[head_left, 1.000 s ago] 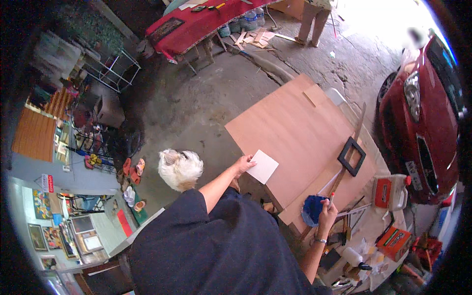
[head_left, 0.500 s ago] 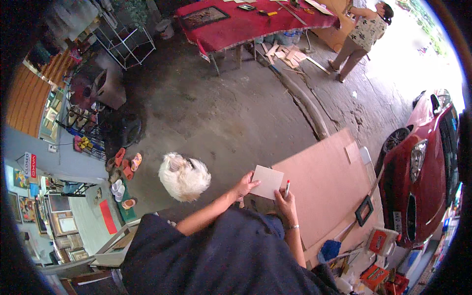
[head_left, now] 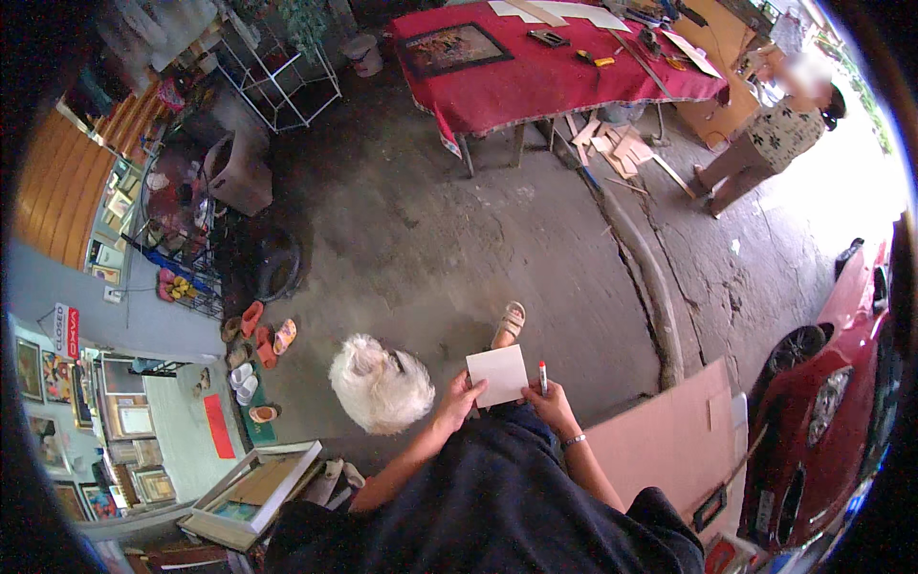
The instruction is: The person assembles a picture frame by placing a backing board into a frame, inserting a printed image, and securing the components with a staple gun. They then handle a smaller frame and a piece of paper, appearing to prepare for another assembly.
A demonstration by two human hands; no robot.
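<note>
Low centre of frame: our left hand (head_left: 457, 400) pinches the white card (head_left: 498, 376) by its lower-left edge. Our right hand (head_left: 548, 402), fingers closed round a red-capped marker (head_left: 542, 377) standing upright, sits just right of the card. Beyond it, a sandalled foot (head_left: 510, 324).

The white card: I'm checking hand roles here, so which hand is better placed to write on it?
Probably the right hand: it holds the red-capped marker upright, right beside the white card. The left hand is occupied, gripping the card's lower left edge.
</note>
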